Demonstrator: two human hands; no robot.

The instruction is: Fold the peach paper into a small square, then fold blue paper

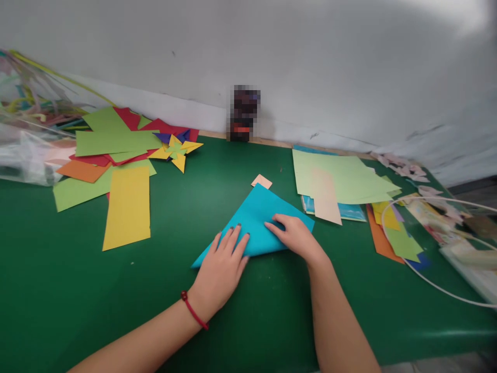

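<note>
A sheet of blue paper [256,207], folded into a large triangle, lies on the green table in front of me. Its peak points away toward the wall. My left hand [223,264] rests open on its lower left part, fingers spread and palm down. On the right part lies my right hand [297,235], with thumb and index finger bent and slightly apart on top of the paper. The other fingers of that hand are mostly hidden. Just beyond the peak sits a small folded piece of pale pink paper [262,181].
Green, red and yellow paper [128,207] is strewn at the left, beside a yellow pinwheel-shaped folded star [176,151]. Light green sheets [341,178] lie at the right. A white cable [419,282] loops over the table's right side. Plastic bags [27,155] are far left.
</note>
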